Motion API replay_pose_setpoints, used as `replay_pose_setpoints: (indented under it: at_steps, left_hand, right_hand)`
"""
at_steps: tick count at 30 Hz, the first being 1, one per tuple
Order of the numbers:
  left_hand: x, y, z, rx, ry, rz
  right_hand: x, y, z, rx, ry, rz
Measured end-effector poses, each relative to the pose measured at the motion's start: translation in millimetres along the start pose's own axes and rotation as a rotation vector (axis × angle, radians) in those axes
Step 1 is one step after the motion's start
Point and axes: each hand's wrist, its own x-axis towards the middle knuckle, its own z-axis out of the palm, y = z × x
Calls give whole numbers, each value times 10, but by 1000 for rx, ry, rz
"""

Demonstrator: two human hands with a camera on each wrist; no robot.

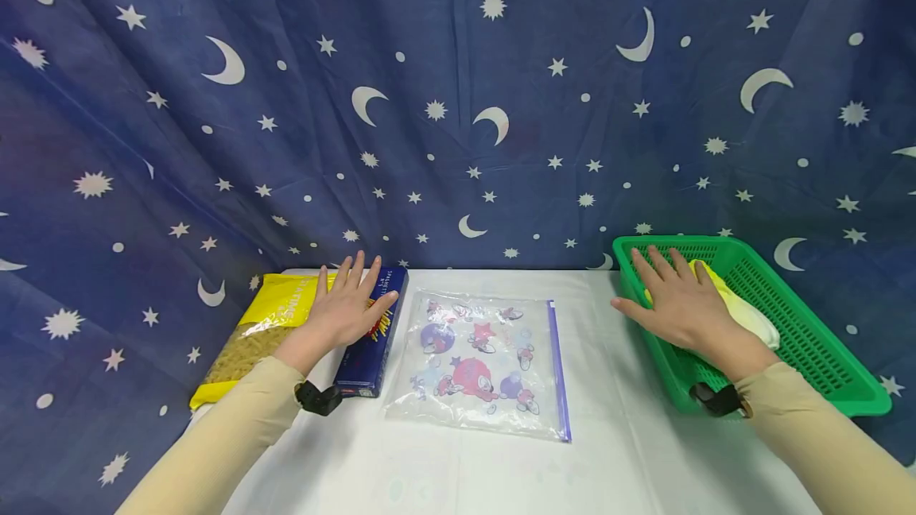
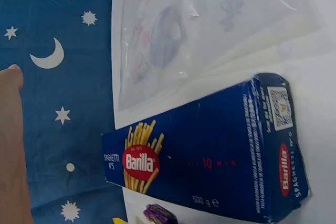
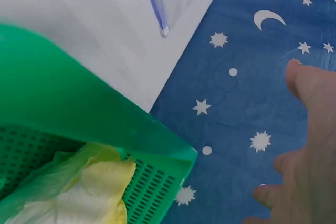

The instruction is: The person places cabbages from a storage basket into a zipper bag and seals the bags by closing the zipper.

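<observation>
My left hand (image 1: 338, 313), fingers spread and straight, hovers over a blue spaghetti box (image 1: 363, 368) and a yellow bag of pasta (image 1: 246, 348). Box lettering reads Barilla in the left wrist view, where only part of that hand shows. On the right, my right hand (image 1: 676, 307) is spread above a green plastic basket (image 1: 869, 402). Inside the basket lies a pale leafy vegetable with yellow edges, like a Chinese cabbage (image 3: 89, 195), partly hidden by the hand in the head view. Neither hand holds anything. Between them a clear zip bag (image 1: 458, 420) with cartoon prints lies flat.
A white cloth (image 1: 501, 475) covers the table. Behind it hangs a dark blue curtain (image 1: 458, 141) with moons and stars. The bag's purple zip strip (image 1: 560, 388) faces the basket. Beside the box, a small purple item (image 2: 160, 214) shows at the left wrist view's lower edge.
</observation>
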Motion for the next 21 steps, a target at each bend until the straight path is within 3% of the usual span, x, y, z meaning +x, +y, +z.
replay_pose_setpoints:
  at_steps: [11, 21]
  left_hand:
    - [42, 137, -64, -46, 41, 14]
    - [50, 321, -129, -77, 85, 68]
  right_hand:
    - [-10, 154, -116, 38, 16, 7]
    - [-39, 237, -249, 95, 10, 16]
